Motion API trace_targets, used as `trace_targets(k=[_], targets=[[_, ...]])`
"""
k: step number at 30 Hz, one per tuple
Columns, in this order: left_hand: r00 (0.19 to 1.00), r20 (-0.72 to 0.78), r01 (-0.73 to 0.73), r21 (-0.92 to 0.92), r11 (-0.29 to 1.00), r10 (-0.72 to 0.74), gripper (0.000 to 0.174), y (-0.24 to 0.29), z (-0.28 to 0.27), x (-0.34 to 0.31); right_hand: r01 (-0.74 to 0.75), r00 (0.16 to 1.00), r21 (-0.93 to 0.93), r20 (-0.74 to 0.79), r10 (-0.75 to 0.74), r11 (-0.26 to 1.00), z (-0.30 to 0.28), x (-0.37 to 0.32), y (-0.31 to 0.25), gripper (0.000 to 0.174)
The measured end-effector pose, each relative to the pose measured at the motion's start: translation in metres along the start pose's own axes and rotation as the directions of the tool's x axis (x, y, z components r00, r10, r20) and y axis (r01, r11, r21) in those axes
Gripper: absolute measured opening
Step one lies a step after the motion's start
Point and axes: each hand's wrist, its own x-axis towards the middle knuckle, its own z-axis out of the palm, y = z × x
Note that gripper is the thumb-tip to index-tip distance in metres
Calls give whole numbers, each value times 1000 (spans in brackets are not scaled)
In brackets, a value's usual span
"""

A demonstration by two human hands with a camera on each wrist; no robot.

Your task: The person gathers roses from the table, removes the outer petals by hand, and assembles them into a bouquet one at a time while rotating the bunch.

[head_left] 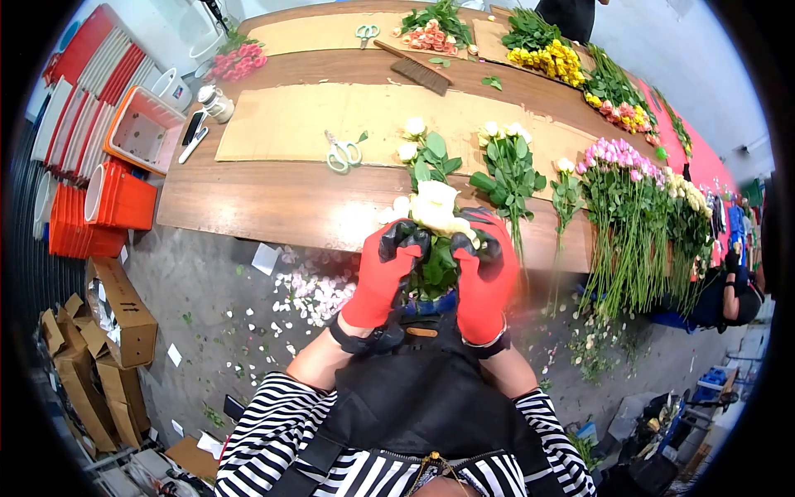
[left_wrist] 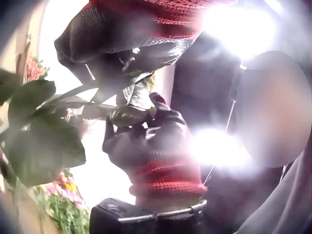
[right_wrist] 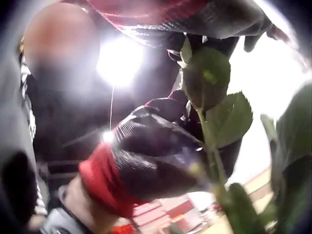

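Observation:
A large cream-white rose (head_left: 435,207) stands upright in front of my chest at the table's near edge. My left hand (head_left: 386,269), in a red glove with black palm and fingers, grips it from the left, fingers curled at the stem (right_wrist: 206,134) under the bloom. From the right, my right hand (head_left: 487,269), gloved alike, pinches just below the bloom; its curled fingertips are at a green leaf (left_wrist: 129,116) in the left wrist view. Leaves hang below both hands. Just beyond lie white roses (head_left: 414,128) and light-green scissors (head_left: 343,153).
On the wooden table (head_left: 248,195) lie cardboard sheets (head_left: 273,124), a brush (head_left: 418,73), more white roses (head_left: 505,137) and a pink rose pile (head_left: 625,161). Red crates (head_left: 124,203) stand at left. Fallen petals (head_left: 319,294) cover the floor. Another person (head_left: 729,294) is at far right.

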Motion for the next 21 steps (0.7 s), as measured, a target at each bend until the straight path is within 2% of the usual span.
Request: trace_targets(k=[1,2,3,5,6,8,12,13,15,16,17,18,19,20,21], targets=[[999,-39,-28,16,999,29,12,-1,2,0,180,984,-191,38,-176,965,-3,1,-5,29],[995,-79,-57,32,998,59,11,-1,2,1,352,936,-363,110,-336,862,-6,3,-8,31],[994,-94,-56,27,998,59,17,0,2,2,391,920,-338,160,-357,856,-8,3,-9,34],[991,-123,-57,20,998,59,34,2,1,6,375,906,-112,254,-338,920,-10,3,-7,33],[991,-122,-61,3,998,61,33,3,-1,6,382,899,-94,269,-346,919,-12,1,-7,33],[990,-124,-71,-31,997,67,32,3,-7,7,396,831,-20,434,-349,918,-21,4,-11,35],[978,-149,-148,4,989,147,31,5,-16,12,315,627,99,725,-285,944,-41,14,-15,44],[975,-175,-137,3,991,135,34,7,-19,11,217,572,171,775,-268,961,-47,15,-13,51],[969,-222,-114,1,993,111,41,9,-25,7,177,494,177,835,-243,968,-55,22,-22,55],[965,-243,-99,-1,995,96,45,9,-26,5,182,645,146,729,-230,972,-56,18,-20,57],[956,-231,-166,74,983,179,46,8,-23,2,199,808,11,564,-171,980,-51,13,-27,51],[943,-209,-233,145,962,260,47,7,-18,0,173,903,-59,408,-134,983,-46,11,-26,46],[923,-181,-301,211,930,339,48,5,-14,0,136,966,-124,236,-104,983,-38,12,-24,42],[888,-119,-395,296,870,444,51,-5,-18,3,-94,987,101,141,79,990,-25,13,-30,39],[901,-76,-366,399,841,428,48,-2,-16,-1,-78,982,72,176,64,994,-22,14,-29,39]])
